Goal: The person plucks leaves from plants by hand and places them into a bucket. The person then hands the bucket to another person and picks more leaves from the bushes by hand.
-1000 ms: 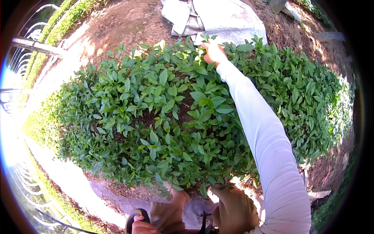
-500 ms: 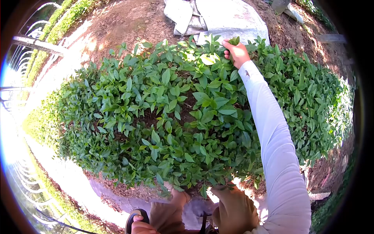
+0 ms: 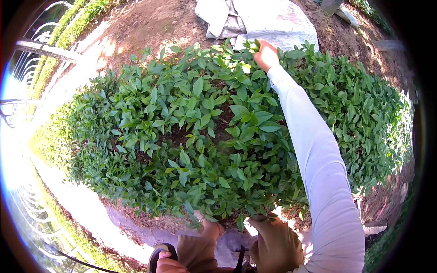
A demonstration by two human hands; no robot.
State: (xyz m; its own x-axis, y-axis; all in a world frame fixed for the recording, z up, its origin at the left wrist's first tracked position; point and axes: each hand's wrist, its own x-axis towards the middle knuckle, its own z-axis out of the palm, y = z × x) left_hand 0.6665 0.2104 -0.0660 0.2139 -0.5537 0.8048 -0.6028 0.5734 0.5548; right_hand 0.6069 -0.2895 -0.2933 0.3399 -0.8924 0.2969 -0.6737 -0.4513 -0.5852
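The leafy bush [image 3: 195,136] spreads wide and dense in front of the person, bare brown stems and shadow showing through a gap near its middle. At its far edge, the right hand [image 3: 266,56] has its grip pinched on some small green leaves [image 3: 251,46], the arm in its white sleeve [image 3: 314,145] stretched over the foliage. Beyond lies a crumpled whitish sheet [image 3: 278,22] on reddish-brown ground [image 3: 152,25], in strong sun.

At the near side, the left hand [image 3: 170,265] is low with its fingers curled, beside a round, dark-rimmed thing [image 3: 163,250]; I can't tell whether its grip holds it. Brown-clad knees [image 3: 276,245] sit close by. Off to the left, a pale post [image 3: 49,51] slants before white hoops and clipped green rows [image 3: 75,29], washed out by glare.
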